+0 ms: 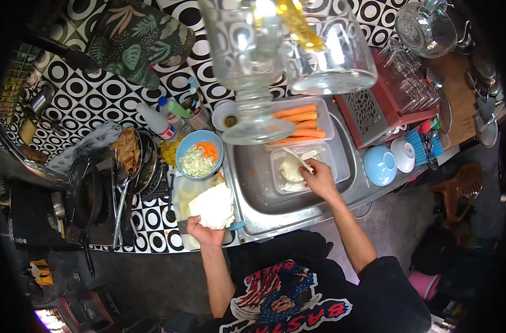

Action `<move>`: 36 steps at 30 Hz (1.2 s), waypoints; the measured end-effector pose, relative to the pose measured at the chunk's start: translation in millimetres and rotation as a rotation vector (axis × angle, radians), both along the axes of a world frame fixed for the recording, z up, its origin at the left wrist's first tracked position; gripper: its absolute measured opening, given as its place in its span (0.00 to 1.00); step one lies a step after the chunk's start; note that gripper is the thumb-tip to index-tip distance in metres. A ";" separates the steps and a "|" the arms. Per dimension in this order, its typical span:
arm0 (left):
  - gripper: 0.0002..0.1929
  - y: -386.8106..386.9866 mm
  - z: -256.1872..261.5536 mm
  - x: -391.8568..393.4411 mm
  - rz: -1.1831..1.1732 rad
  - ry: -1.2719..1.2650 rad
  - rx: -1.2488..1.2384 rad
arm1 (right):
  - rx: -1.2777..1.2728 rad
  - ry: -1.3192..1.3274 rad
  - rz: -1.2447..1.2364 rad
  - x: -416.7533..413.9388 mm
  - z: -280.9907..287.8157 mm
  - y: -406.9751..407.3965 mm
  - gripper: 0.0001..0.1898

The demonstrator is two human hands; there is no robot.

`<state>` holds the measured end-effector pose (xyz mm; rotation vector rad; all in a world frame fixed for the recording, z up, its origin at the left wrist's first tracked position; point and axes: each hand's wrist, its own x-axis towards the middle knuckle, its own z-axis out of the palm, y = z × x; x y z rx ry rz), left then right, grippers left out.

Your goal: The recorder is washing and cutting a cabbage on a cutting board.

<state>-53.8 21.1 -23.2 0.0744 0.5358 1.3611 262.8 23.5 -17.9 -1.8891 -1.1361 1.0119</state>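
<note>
My left hand (pixel 207 232) holds a large pale, layered piece of food (pixel 213 206), perhaps cabbage, above a cutting board (pixel 182 195) on the counter. A small white utensil (pixel 297 160) is pinched in my right hand (pixel 319 179), over a clear plastic container (pixel 280 183) at the sink. Pale food pieces (pixel 291 168) lie in that container. Behind it, peeled carrots (pixel 305 133) fill another clear container (pixel 327 120). A light blue bowl (pixel 220 155) with chopped carrot (pixel 208 150) and shredded pale vegetable (pixel 196 162) stands beyond my left hand. Part of a knife blade (pixel 188 227) shows beneath that hand.
Glassware (pixel 332 81) hangs close above the steel sink (pixel 253 200). A black pan (pixel 84 195) and a metal strainer with fried food (pixel 128 152) are at left. Bottles (pixel 157 123) stand behind the blue bowl. A red dish rack (pixel 402 116) and upturned bowls (pixel 380 165) are at right.
</note>
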 end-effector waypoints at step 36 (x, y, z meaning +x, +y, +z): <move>0.20 11.2 15.9 90.9 -0.189 0.439 -0.003 | 0.114 -0.279 0.377 21.6 4.6 26.6 0.13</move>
